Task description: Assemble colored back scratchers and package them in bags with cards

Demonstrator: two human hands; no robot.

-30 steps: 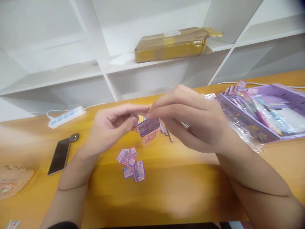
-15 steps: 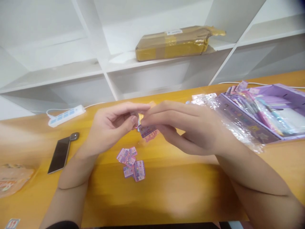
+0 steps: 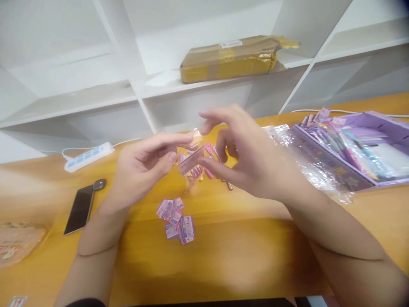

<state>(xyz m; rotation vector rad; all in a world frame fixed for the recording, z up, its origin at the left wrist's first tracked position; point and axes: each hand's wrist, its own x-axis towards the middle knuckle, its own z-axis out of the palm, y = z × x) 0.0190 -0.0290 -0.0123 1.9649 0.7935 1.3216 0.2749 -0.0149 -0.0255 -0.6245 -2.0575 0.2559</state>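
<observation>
Purple flat rectangular card (image 3: 188, 164) is seen tilted between left hand (image 3: 140, 168) and right hand (image 3: 251, 162). Left fingers are partly parted, hold can't be told; right fingers are spread wide, thumb contact unclear. Below fingers, small pink-purple printed cards (image 3: 175, 217) are overlapped.

Office-like room: desk (image 3: 239, 256), shelving (image 3: 207, 19)

Cards (image 3: 175, 219) on table (image 3: 243, 260); box (image 3: 335, 164) right, power strip (image 3: 89, 157) left; parcel (image 3: 230, 63) behind on shelf (image 3: 164, 88).
</observation>
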